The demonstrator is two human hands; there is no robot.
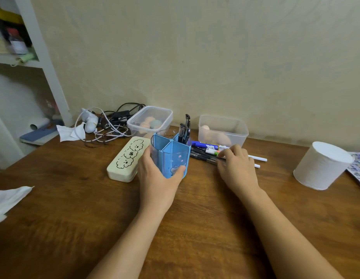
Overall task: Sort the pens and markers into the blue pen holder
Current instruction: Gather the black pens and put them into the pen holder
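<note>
Blue pen holder [171, 158] within left hand [155, 178]

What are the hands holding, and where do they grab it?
The left hand grips the blue pen holder around its lower side. The right hand rests on the pens; whether it grips one cannot be told.

The blue plastic pen holder [170, 158] stands between the cream rectangular case [125, 159], left, and loose pens and markers [207, 153], right.
</note>
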